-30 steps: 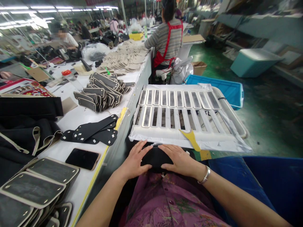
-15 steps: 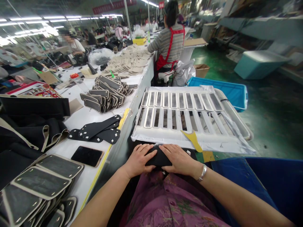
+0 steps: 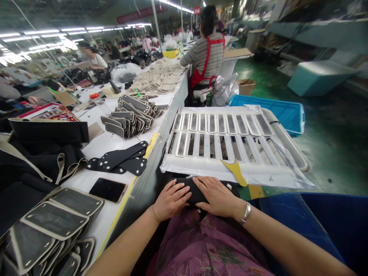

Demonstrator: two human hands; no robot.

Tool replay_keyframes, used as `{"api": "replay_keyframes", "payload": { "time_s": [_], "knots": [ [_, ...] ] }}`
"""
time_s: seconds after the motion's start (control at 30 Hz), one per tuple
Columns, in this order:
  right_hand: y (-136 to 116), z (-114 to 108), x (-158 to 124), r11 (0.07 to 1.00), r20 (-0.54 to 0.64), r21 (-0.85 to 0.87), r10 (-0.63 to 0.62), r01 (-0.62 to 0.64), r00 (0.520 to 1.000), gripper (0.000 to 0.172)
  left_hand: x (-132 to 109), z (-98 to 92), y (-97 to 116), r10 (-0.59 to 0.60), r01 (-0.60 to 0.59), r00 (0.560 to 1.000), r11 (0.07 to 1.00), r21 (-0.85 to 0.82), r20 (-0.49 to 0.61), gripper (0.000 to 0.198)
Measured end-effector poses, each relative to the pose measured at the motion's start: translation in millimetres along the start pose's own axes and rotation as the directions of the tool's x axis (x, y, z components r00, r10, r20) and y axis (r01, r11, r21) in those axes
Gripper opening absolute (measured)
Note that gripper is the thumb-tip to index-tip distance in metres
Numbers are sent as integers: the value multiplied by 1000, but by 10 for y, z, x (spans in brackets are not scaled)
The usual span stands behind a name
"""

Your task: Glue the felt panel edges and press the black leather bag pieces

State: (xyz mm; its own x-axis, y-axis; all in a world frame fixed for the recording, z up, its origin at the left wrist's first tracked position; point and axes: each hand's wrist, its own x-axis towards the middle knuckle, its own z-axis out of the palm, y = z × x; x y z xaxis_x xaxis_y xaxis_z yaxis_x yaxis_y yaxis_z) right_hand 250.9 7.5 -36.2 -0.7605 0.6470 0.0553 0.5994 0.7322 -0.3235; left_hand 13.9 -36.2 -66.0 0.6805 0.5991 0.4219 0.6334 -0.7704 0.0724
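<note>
Left hand [image 3: 171,200] and right hand [image 3: 216,196] press flat, fingers spread, on black piece [image 3: 194,190].

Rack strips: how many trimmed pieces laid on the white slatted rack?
10: nine side by side along the far row, one alone at the left of the near row. Remaining near slats bare.

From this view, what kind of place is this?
Likely a sewing or leather-goods factory line: stacks of cut panels on a long worktable, trimmed strips drying on a rack, and an aproned co-worker.
</note>
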Motion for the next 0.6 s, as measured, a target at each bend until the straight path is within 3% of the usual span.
{"api": "replay_keyframes", "payload": {
  "time_s": [0.23,0.4,0.53,0.6],
  "knots": [
    [25,-10,-25,990,-38,124,77,-72,996,72,44,-5,59,-47,46,998,999,-7,-52,30],
    [82,-4,31,970,-15,207,135,-129,991,68,96,-11,45,-133,136,990,988,-68,35,30],
    [100,-25,105,950,16,272,152,-151,988,68,244,-87,-19,-359,391,911,908,-149,201,29],
    [106,-41,157,934,37,314,169,-172,985,61,327,-123,-85,-401,462,872,863,-206,280,31]
  ]
}}
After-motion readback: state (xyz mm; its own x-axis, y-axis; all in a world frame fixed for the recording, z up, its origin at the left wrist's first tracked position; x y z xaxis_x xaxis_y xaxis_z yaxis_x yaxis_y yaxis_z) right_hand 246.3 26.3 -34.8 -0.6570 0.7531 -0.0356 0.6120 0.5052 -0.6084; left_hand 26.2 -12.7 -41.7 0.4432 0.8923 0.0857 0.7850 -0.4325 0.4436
